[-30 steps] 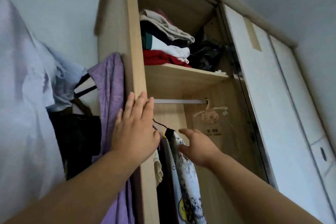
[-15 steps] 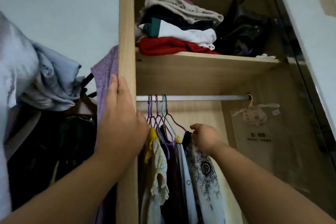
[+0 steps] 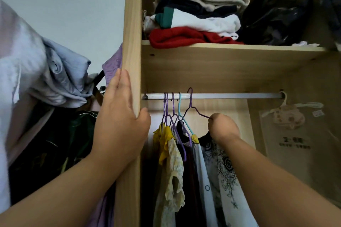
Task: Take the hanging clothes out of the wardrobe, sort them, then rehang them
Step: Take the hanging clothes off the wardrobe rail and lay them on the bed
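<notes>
The wardrobe (image 3: 203,72) stands open. Its upper shelf (image 3: 230,49) carries a stack of folded clothes (image 3: 193,20) with a black bag (image 3: 276,18) beside it. Below the shelf, the rail (image 3: 230,96) runs horizontally from left to right. A pale sachet (image 3: 287,118) hangs at its right end, well apart from the hangers. Outside the side panel (image 3: 132,42), a light blue garment (image 3: 60,75) and dark clothes hang to the left.

The hanging clothes (image 3: 184,162) are bunched at the left end of the rail and press against one another: a yellow garment (image 3: 166,140), a dark one and a patterned black-and-white garment (image 3: 223,171).

The left hand (image 3: 120,121) lies on the side panel, fingers straight along its outer face, thumb on the front edge.

The right hand (image 3: 223,129) has its fingers curled and pinches the shoulder wire of the purple hanger (image 3: 191,105), the rightmost of the group. This hanger tilts, with its hook up and to the left, the top of the hook above the rail, and its shoulder sloping down to the right into the hand. The teal hanger (image 3: 180,108) hangs just beside it, crossing its wire.
</notes>
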Action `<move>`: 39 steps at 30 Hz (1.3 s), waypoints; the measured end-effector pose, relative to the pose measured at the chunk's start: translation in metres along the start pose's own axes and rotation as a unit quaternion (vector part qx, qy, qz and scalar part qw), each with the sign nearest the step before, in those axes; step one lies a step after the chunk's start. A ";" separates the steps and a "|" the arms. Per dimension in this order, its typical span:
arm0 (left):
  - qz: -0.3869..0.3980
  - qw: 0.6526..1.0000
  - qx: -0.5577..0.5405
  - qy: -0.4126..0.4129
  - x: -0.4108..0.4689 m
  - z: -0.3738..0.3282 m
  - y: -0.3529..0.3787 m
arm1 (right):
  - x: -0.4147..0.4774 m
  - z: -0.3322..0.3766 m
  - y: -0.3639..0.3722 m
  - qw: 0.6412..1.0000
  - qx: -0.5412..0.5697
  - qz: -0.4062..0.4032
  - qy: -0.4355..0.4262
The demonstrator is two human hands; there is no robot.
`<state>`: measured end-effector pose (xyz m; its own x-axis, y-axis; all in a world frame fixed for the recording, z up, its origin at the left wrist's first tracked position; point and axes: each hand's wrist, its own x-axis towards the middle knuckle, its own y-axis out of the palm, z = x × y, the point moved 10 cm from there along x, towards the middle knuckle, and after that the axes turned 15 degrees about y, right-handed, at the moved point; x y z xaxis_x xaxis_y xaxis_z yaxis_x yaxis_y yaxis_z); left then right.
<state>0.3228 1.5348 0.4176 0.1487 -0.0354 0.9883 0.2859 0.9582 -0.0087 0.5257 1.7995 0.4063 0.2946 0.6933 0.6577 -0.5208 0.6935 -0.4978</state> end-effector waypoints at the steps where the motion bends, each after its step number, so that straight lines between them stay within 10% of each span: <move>1: -0.001 1.000 -0.002 -0.001 0.000 0.000 0.000 | 0.001 -0.002 -0.004 1.000 0.005 -0.008 -0.002; 13: 0.017 1.000 -0.001 -0.024 -0.003 -0.011 -0.005 | -0.035 -0.071 -0.124 0.992 0.054 -0.105 -0.033; 18: 0.075 0.989 0.099 0.081 -0.015 -0.047 0.006 | -0.077 -0.135 -0.184 0.989 0.102 -0.106 -0.001; 22: 0.152 0.979 -0.020 0.133 -0.043 -0.109 0.050 | -0.124 -0.183 -0.226 0.989 0.106 -0.097 0.021; 30: 0.318 0.902 -0.285 0.070 -0.128 -0.196 0.172 | -0.256 -0.237 -0.278 0.994 0.044 -0.019 0.094; 39: 0.412 0.705 -0.576 0.044 -0.285 -0.315 0.180 | -0.437 -0.282 -0.308 0.936 -0.156 -0.054 0.311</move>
<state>0.6302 1.6283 0.0858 0.7575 0.3321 0.5620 0.6388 -0.1999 -0.7430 0.7836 1.3381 0.1125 0.7926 0.5275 0.3059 -0.2293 0.7226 -0.6521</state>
